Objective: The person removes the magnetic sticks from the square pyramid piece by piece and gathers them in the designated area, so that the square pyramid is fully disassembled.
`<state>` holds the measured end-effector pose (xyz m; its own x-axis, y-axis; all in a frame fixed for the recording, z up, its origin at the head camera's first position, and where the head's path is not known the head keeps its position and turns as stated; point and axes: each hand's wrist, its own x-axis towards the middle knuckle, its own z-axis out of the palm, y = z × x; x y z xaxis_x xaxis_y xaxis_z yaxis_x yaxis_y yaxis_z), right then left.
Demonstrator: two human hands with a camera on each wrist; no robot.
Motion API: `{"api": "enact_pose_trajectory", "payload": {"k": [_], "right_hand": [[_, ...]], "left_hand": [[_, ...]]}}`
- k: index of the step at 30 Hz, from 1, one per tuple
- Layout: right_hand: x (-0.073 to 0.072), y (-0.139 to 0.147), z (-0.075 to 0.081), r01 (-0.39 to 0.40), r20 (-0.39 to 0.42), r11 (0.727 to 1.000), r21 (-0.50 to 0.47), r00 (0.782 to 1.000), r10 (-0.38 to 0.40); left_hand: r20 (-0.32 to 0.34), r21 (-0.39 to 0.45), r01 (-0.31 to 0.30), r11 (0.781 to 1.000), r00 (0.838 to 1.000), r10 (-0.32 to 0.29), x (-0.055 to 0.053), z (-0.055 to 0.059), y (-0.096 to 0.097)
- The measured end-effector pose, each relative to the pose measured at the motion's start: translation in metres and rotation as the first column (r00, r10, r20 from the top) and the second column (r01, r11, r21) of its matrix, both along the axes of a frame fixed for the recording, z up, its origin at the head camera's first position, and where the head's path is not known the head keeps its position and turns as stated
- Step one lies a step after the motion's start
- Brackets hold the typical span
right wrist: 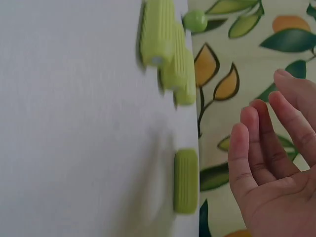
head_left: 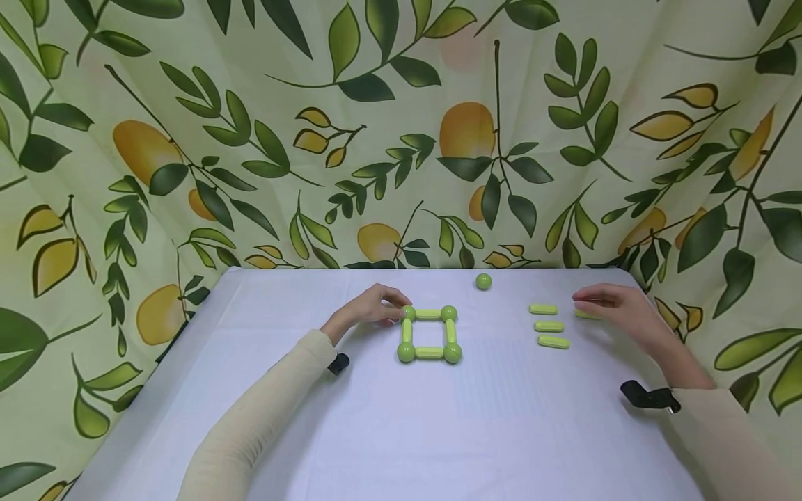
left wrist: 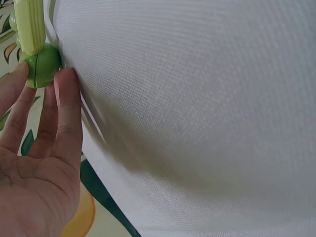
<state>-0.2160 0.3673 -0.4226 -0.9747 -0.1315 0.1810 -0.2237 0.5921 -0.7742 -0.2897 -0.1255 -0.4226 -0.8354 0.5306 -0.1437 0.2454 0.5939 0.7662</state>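
Note:
A square frame of light-green ridged rods (head_left: 429,353) joined by green balls (head_left: 452,353) lies on the table. At its far left corner, my left hand (head_left: 374,305) pinches the corner ball (left wrist: 47,66) between thumb and fingers; a rod (left wrist: 30,27) is attached to that ball. My right hand (head_left: 617,306) hovers at the far right, fingers slightly bent and holding nothing. Close to it lies a single loose rod (right wrist: 185,181), partly hidden by the hand in the head view.
Three more loose rods (head_left: 548,326) lie in a column left of my right hand. A single green ball (head_left: 483,281) sits near the far edge of the white-covered table (head_left: 401,431). Behind the table hangs a leaf-and-fruit patterned curtain (head_left: 401,167).

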Motion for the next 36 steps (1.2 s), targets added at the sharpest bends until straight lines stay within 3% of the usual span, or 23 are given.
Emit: {"api": "enact_pose_trajectory", "payload": {"k": [7,13,21,30,36], "right_hand": [[0.000,-0.033,0.002,-0.096,0.028,0.995,-0.032,0.995,0.097],[-0.001,-0.058,-0.002,-0.142,0.124,0.981,-0.131,0.980,0.159],[-0.003,-0.089,-0.007,-0.161,0.237,0.957,-0.242,0.946,0.219],[0.000,-0.118,-0.012,-0.214,0.280,0.917,-0.336,0.907,0.315],[0.000,-0.140,-0.017,-0.198,0.313,0.923,-0.331,0.899,0.306]], "left_hand": [[0.005,0.009,-0.004,1.000,1.000,0.004,0.001,0.000,0.000],[0.019,0.007,-0.024,1.000,1.000,0.023,0.002,0.000,0.001],[0.022,0.009,-0.028,1.000,0.999,0.028,0.003,-0.001,0.001],[0.007,0.001,-0.015,1.000,1.000,0.015,0.005,0.001,0.001],[0.041,0.006,-0.002,1.000,0.999,0.002,0.002,0.002,-0.001]]}}
